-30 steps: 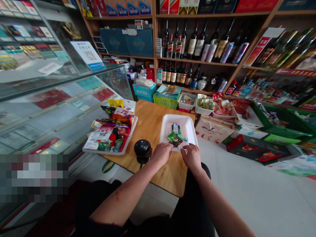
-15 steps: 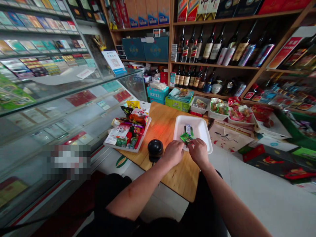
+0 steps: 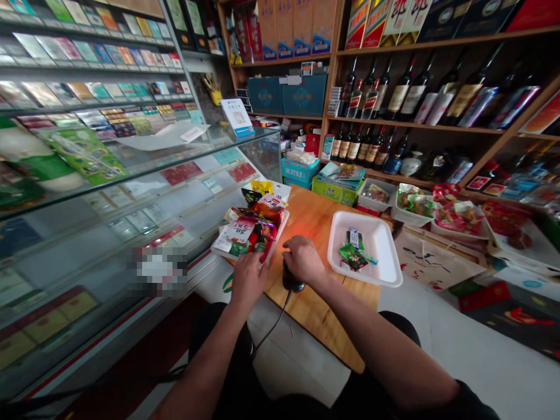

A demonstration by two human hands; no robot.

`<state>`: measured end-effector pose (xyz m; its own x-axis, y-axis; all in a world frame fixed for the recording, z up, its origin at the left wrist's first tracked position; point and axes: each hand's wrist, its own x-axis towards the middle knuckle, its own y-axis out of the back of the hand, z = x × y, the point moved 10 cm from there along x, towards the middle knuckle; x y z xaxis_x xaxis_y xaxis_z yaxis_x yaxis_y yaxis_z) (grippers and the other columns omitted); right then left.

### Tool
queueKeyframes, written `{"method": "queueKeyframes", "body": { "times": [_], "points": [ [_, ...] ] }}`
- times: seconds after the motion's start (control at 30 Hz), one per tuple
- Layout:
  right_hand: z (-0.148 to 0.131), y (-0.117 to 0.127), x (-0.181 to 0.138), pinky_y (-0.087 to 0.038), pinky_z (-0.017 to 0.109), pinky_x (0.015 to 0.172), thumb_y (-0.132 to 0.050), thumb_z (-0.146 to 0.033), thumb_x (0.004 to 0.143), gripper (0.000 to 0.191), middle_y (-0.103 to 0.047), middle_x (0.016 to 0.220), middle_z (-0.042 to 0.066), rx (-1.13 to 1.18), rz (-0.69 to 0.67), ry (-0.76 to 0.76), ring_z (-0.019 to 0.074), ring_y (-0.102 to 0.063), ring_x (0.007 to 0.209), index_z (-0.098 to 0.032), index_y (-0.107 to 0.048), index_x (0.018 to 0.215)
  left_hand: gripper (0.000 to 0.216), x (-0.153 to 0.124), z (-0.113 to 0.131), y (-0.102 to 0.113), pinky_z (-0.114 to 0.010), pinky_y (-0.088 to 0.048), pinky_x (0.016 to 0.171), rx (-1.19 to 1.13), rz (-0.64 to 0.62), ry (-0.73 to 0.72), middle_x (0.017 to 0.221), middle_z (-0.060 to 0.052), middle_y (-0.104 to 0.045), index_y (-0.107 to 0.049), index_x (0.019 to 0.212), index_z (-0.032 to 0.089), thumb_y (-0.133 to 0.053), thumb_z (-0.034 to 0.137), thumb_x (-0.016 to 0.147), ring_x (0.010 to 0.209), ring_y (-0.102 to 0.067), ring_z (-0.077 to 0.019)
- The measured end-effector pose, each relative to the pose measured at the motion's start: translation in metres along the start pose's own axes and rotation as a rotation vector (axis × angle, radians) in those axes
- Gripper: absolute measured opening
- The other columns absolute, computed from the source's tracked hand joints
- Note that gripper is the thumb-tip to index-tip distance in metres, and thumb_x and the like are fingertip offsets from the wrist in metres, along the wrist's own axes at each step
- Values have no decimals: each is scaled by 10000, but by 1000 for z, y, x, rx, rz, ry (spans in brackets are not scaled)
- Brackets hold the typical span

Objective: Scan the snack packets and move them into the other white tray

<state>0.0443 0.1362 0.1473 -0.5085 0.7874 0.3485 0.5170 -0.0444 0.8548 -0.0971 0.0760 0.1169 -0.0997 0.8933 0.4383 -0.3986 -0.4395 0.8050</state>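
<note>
My left hand [image 3: 249, 279] is at the front edge of the left white tray [image 3: 284, 226], thumb apart from the fingers. That tray is heaped with snack packets [image 3: 249, 229]. My right hand [image 3: 304, 258] covers the top of a black corded scanner [image 3: 294, 284]; its fingers are loosely bent, and I cannot tell whether they touch the scanner. A red glow falls on the wooden table [image 3: 326, 315] just behind it. In the right white tray [image 3: 396, 265] lie a green packet [image 3: 353, 255] and a slim white-and-blue packet [image 3: 354, 237].
A glass display counter [image 3: 184, 157] runs along the left. Behind the table stand a green box [image 3: 335, 189], a teal box [image 3: 300, 171] and several small snack trays [image 3: 413, 217]. Shelves of bottles [image 3: 400, 93] fill the back. A paper bag [image 3: 431, 259] stands at the right.
Both hands have left the right tray and moved left, the left to the heaped tray and the right over the scanner. The green packet stays in the right tray. The view has turned left.
</note>
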Motion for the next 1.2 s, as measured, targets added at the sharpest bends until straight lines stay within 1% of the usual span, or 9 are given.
{"method": "queueKeyframes", "body": {
  "times": [0.1,0.2,0.33,0.47,0.67,0.77,0.97,1.1,1.2],
  "points": [
    [-32,-30,13,-416,330,967,-547,-206,903,219,-690,1032,107,-14,-100,90,227,-594,1040,-158,-679,1071,347,-14,-29,2,-478,-400,1106,45,21,21,1219,-109,-663,-585,1241,203,-537,259,902,1203,-567,-295],
    [-48,-56,26,-435,334,939,-530,-182,902,198,-690,1039,120,-79,-168,107,240,-606,1033,-150,-671,1036,413,-24,-41,2,-484,-370,1136,70,26,29,1276,-116,-639,-551,1300,194,-549,255,892,1292,-509,-310],
    [-50,-82,41,-461,343,897,-512,-145,898,238,-678,1092,146,-166,-215,33,248,-623,1028,-145,-647,1095,492,-32,-47,-5,-499,-347,1149,77,-8,40,1334,-115,-609,-506,1359,199,-570,238,873,1361,-447,-323],
    [-45,-98,49,-476,351,869,-530,-152,894,217,-681,1080,156,-203,-257,-26,259,-638,1009,-139,-641,1080,504,-36,-53,-9,-512,-354,1138,63,-31,63,1334,-134,-602,-520,1345,185,-598,227,849,1347,-459,-325],
    [-42,-103,55,-481,338,872,-517,-187,923,214,-660,1124,156,-182,-226,-112,239,-633,1012,-139,-613,1109,477,-38,-64,-8,-517,-368,1124,41,-51,120,1308,-100,-614,-536,1309,236,-615,229,839,1326,-478,-313],
    [-39,-107,56,-486,336,863,-496,-197,937,217,-641,1140,166,-157,-233,-163,242,-628,1021,-135,-611,1111,476,-39,-64,-6,-509,-370,1125,21,-49,117,1299,-92,-615,-527,1310,232,-610,223,841,1312,-486,-300],
    [-41,-111,61,-478,330,862,-514,-178,917,218,-632,1153,171,-107,-211,-173,248,-619,1052,-129,-601,1111,451,-41,-66,-5,-498,-372,1125,-6,-51,111,1303,-95,-601,-526,1297,234,-600,217,852,1283,-507,-287],
    [-36,-110,58,-465,293,782,-549,-166,869,199,-679,1048,131,-39,-242,-208,223,-641,953,-149,-599,1061,438,-40,-70,-1,-481,-401,1111,-55,4,116,1288,-105,-605,-529,1279,212,-602,217,847,1257,-526,-278],
    [-32,-96,56,-444,277,740,-574,-162,825,186,-682,1010,100,29,-180,-209,200,-631,880,-168,-601,1009,426,-38,-81,7,-476,-428,1085,-113,85,187,1266,-115,-613,-541,1265,197,-607,216,845,1237,-545,-285]
  ]
}}
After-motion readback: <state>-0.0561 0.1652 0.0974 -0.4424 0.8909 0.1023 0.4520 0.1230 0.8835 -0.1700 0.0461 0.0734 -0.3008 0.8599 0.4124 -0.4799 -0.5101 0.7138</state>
